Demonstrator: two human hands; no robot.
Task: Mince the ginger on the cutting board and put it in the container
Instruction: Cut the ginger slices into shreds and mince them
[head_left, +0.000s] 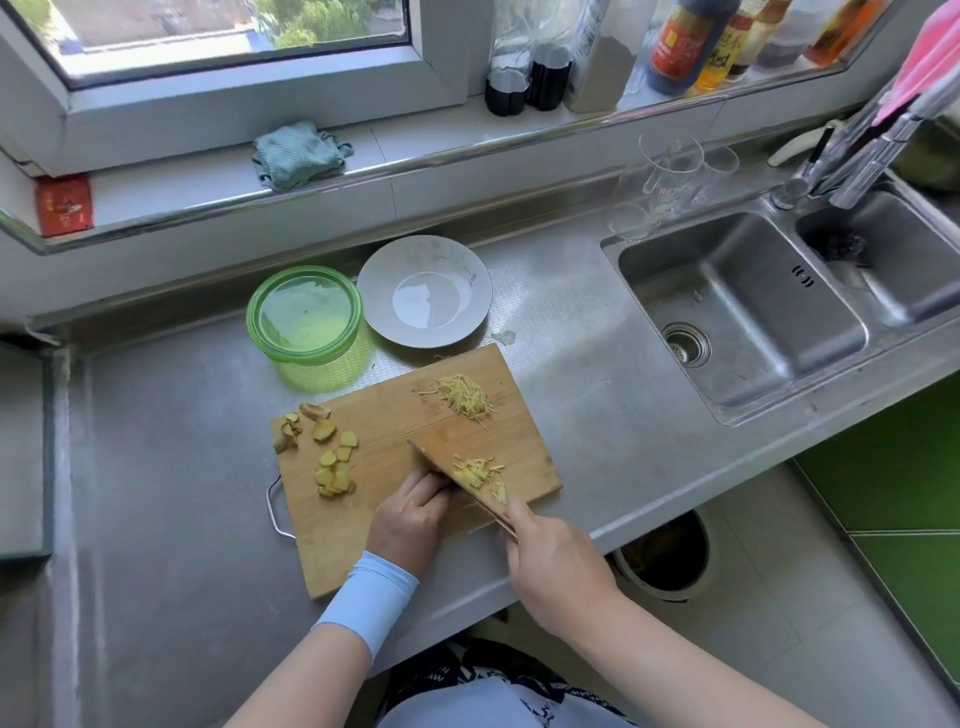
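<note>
On the board (395, 415), right grip (550, 566) clasps knife (441, 467) beside yellow ginger slivers (480, 473); left grip (415, 512) curled, hold unclear.

Open counter (156, 467) is stretching left of the cutting board (395, 415); the green container (306, 356) and grey plate (379, 270) are crowding just beyond its far edge, the sink (727, 270) dropping away right.

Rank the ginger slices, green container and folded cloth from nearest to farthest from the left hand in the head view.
1. Ginger slices, just left of the left hand.
2. Green container, beyond the cutting board.
3. Folded cloth, on the windowsill.
</note>
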